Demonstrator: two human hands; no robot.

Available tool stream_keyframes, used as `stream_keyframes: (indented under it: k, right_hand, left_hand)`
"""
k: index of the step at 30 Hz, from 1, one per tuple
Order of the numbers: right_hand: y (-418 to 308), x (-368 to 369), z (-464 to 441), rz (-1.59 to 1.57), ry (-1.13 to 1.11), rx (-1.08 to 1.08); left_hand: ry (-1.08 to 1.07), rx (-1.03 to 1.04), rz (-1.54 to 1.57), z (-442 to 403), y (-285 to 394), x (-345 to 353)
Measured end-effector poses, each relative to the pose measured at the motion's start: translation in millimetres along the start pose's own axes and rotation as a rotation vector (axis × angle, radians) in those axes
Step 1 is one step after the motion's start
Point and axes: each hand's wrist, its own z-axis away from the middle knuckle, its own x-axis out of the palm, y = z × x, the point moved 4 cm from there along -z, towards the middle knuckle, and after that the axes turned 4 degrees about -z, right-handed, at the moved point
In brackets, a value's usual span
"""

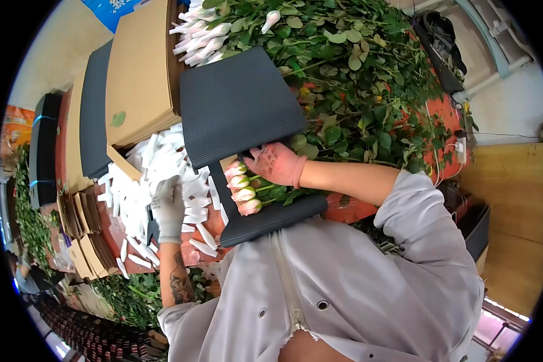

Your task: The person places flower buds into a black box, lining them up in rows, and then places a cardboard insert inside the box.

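My left hand (pixel 168 208), in a whitish glove, is over the pile of white sleeves (pixel 196 187), its fingers drawn together; what they hold, if anything, is hidden. My right hand (pixel 276 164), in a pink glove, has curled fingers beside the row of pink roses (pixel 244 194), under the lower edge of a black ribbed sheet (pixel 238 102). What is between those fingers cannot be made out. The roses lie side by side on another black ribbed sheet (pixel 274 220) near my body, stems pointing right.
Leafy stems (pixel 356 78) cover the back right of the red table (pixel 443 130). A stack of brown cardboard (pixel 140 66) stands at the back left, with sleeved buds (pixel 205 39) beside it. Folded cardboard pieces (pixel 87 214) lie left. Cables (pixel 449 157) hang at the right edge.
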Motion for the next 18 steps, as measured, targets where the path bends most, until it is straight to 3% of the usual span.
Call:
stream_keyframes:
  k: [2, 3, 4, 5, 6, 8, 11, 13, 15, 16, 18]
  right_hand:
    - [-3.6, 5.7, -1.1, 0.019, 0.186, -0.077]
    - [-7.3, 6.8, -2.9, 0.097, -0.047, -0.063]
    - [-6.6, 4.8, -1.8, 0.120, 0.126, -0.115]
    - [-9.6, 8.2, -3.2, 0.137, 0.148, -0.123]
    - [-12.3, 12.0, -7.1, 0.146, 0.159, -0.123]
    - [-10.8, 10.7, -6.4, 0.172, 0.164, -0.123]
    - [-3.4, -53.8, 8.0, 0.146, 0.045, -0.128]
    - [29.5, -121.3, 15.2, -0.305, 0.208, -0.034]
    - [94.6, -135.1, 10.0, -0.226, 0.491, 0.065]
    - [129.4, -149.0, 4.9, -0.286, 0.346, 0.301]
    - [195.1, -131.9, -12.7, -0.200, 0.320, 0.393]
  left_hand:
    - [-0.130, -0.138, -0.195, 3.3, 19.4, -27.0]
    - [-0.080, 0.020, -0.062, 5.0, 34.3, -32.3]
    - [-0.247, -0.008, -0.016, 8.8, 39.6, -25.0]
    - [-0.296, 0.089, 0.129, 1.7, 75.1, -24.1]
    - [-0.248, 0.354, 0.094, -1.9, 98.5, -14.4]
    - [-0.225, 0.476, 0.009, -10.7, 129.7, 3.3]
    - [-0.537, 0.339, -0.153, -11.9, 112.7, 35.2]
    - [-0.532, 0.348, -0.161, -14.9, 115.1, 30.7]
    - [-0.537, 0.348, -0.171, -13.1, 113.0, 32.8]
    - [-0.536, 0.350, -0.178, -9.4, 110.7, 34.7]
    - [-0.507, 0.355, -0.154, -8.8, 110.6, 38.6]
